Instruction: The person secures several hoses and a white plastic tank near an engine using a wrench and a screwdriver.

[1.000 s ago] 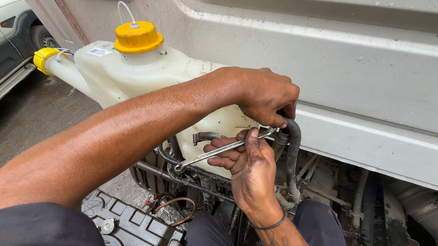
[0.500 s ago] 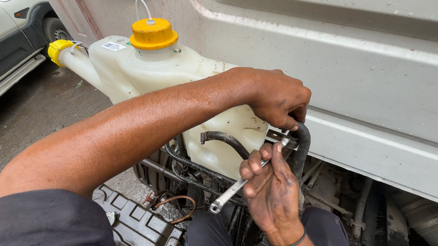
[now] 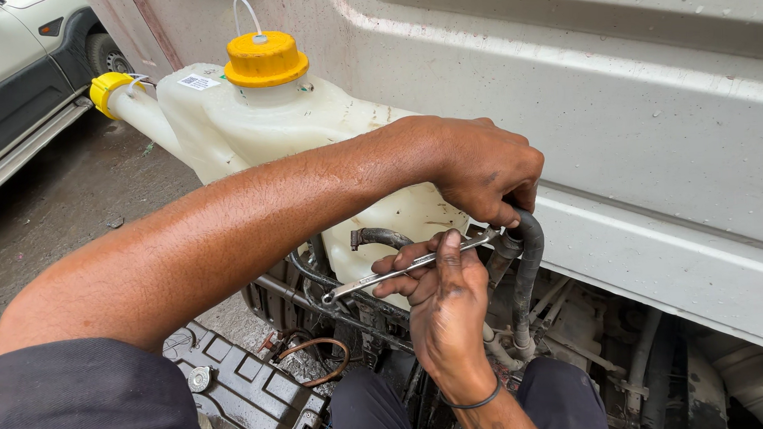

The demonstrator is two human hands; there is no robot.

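Outdoors beside grey vehicle panel (image 3: 632, 130); white reservoir tank (image 3: 311, 132), yellow cap (image 3: 264, 59). Left hand (image 3: 481, 164) clamped on black hose (image 3: 527, 269); right hand (image 3: 444, 314) gripping wrench (image 3: 400, 271) at hose fitting. Judged mid-turn on fastener; next swing needs steady hose

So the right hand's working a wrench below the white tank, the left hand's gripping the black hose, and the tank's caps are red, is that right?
Not quite: the head view shows both caps on the white tank are yellow, not red. The rest holds: the right hand works the wrench and the left hand grips the black hose.
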